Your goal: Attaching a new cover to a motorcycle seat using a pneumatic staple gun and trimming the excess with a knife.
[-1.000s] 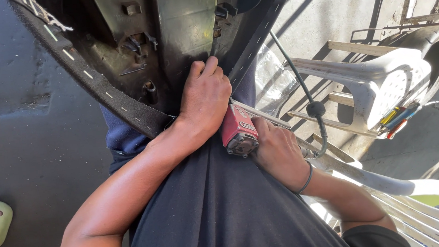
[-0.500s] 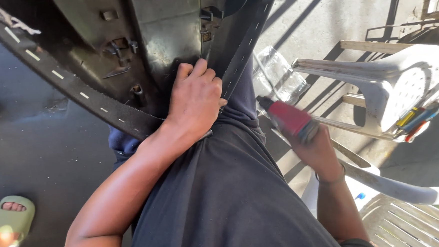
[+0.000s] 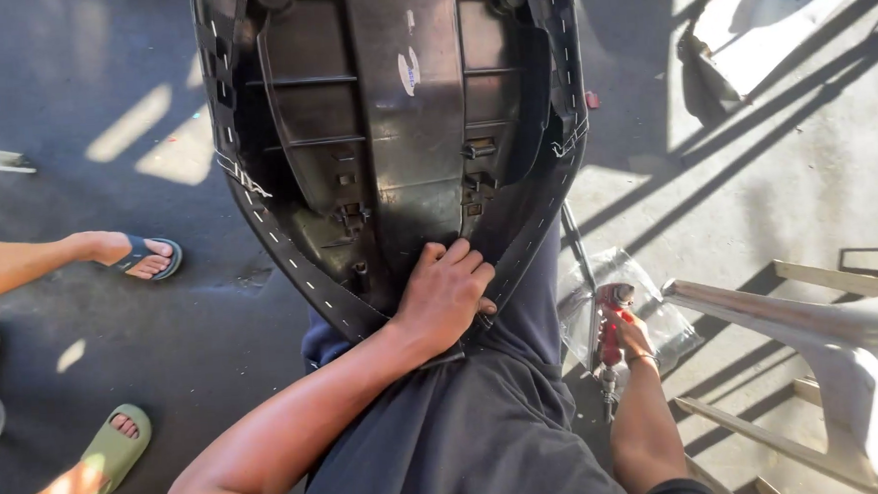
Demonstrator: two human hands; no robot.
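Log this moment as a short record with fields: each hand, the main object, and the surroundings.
Left hand: left hand pressed flat on the narrow end of the seat base
Right hand: right hand lowered beside the leg, gripping a red hand tool
Main object: black motorcycle seat, underside up, its narrow end resting on the person's lap
Under the tool: clear plastic bag on the concrete floor
Right side: white plastic chair
Left side: other people's feet in sandals

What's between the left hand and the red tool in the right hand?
In the head view, the person's dark-clothed lap lies between the left hand and the red tool in the right hand.
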